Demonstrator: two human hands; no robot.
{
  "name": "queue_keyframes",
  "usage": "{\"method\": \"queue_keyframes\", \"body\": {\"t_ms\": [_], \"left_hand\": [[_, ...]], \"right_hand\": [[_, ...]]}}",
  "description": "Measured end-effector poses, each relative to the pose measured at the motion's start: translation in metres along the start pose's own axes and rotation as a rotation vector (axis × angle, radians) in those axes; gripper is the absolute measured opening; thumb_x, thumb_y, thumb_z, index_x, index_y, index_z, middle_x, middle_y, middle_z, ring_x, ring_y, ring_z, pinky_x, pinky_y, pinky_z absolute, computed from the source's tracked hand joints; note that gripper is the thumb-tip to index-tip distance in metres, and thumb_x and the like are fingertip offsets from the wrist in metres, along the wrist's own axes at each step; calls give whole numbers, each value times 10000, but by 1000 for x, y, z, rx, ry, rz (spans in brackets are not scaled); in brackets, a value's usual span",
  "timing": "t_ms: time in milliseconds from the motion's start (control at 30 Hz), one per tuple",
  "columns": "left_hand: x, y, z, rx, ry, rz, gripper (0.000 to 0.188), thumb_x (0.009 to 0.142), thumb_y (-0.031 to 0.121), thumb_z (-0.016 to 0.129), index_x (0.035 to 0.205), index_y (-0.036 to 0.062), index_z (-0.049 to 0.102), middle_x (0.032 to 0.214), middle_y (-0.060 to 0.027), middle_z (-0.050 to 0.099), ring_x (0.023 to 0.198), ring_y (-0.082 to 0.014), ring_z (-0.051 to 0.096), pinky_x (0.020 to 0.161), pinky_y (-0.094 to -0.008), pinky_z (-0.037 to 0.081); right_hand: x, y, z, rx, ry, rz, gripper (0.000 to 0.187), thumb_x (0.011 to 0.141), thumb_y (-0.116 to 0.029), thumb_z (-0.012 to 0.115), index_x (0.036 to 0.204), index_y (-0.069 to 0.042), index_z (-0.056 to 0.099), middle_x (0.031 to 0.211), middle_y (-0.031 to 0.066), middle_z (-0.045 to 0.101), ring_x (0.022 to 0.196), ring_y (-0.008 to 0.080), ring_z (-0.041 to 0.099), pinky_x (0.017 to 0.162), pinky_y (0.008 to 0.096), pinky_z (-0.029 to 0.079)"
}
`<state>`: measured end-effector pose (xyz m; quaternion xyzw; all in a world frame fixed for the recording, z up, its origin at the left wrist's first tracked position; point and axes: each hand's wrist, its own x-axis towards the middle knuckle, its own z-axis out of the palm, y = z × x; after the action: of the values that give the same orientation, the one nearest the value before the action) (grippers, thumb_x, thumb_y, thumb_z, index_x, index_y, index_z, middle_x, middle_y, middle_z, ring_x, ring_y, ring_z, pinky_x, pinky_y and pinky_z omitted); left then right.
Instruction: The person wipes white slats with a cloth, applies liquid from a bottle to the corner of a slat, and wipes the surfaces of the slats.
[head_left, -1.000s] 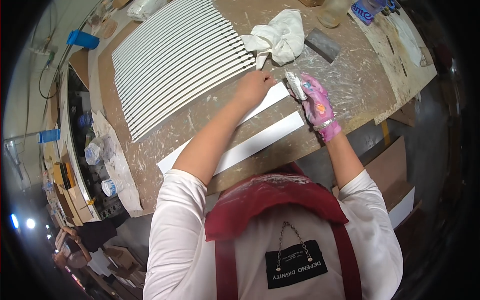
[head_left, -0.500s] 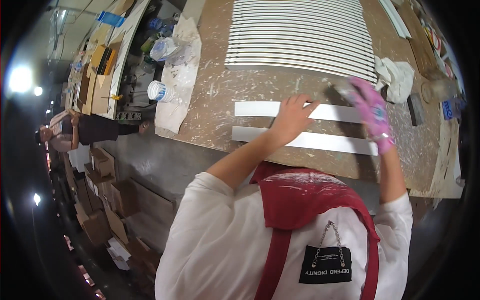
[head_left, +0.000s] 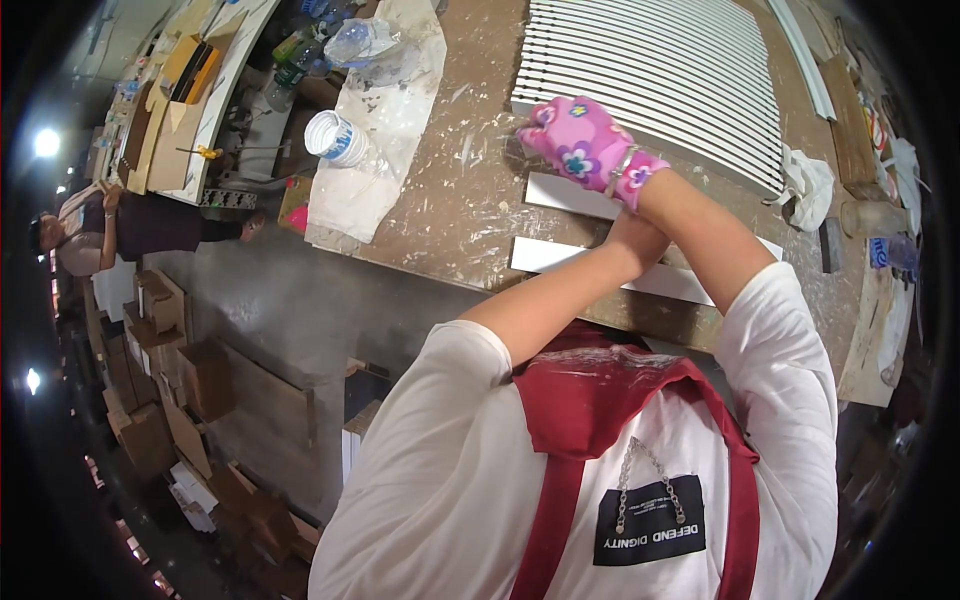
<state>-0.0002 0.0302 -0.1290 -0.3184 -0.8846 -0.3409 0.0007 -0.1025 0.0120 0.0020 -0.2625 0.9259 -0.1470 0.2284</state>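
The upper white strip (head_left: 562,195) lies flat on the brown table (head_left: 455,205), roughly parallel to the lower white strip (head_left: 545,256) on the wearer's side; the gap between them probably keeps their long edges clear of each other. The bare left hand (head_left: 640,237) is near the upper strip's middle, perhaps to steady it, but the right forearm (head_left: 705,222) covers its fingers, so I cannot tell whether they press or grasp. The right hand (head_left: 572,142), in a pink flowered glove likely worn against mess, crosses over to the strip's left end; its palm side is hidden, so whether it grips anything is unclear. Both strips look narrow, smooth and plain white. Beyond lies a panel of white slats (head_left: 650,80) with dark gaps; to its right, a crumpled white cloth (head_left: 806,188) and a grey block (head_left: 830,246).
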Motion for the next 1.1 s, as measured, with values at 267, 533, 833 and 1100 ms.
{"method": "queue_keyframes", "body": {"t_ms": [267,533,833,1100], "left_hand": [[16,7,-35,344,-235,68,493,781,349,698,1169,66,588,1246,-136,537,1206,-331,453,956,-488,389],[15,10,-69,156,-167,199,474,783,231,710,1203,69,564,1198,-119,600,1076,-307,561,880,-425,423],[9,24,-68,218,-161,166,488,792,193,704,1241,79,551,1218,-116,579,1125,-309,522,948,-433,371],[4,21,-66,304,-133,173,528,752,223,744,1239,118,567,1182,-70,581,1100,-261,532,928,-407,372]], "right_hand": [[-156,100,-5,269,678,10,399,866,-185,614,1239,-50,565,1145,147,609,1056,313,578,945,371,446],[-341,191,71,756,1291,614,356,894,-80,611,1236,17,582,1203,101,618,1117,160,567,988,284,421],[-345,191,108,619,1182,681,367,875,-146,654,1207,2,599,1216,157,616,1172,257,550,1025,322,389],[-339,221,118,1006,1298,671,370,909,-122,626,1244,22,566,1224,116,616,1138,183,567,991,291,422]]}}
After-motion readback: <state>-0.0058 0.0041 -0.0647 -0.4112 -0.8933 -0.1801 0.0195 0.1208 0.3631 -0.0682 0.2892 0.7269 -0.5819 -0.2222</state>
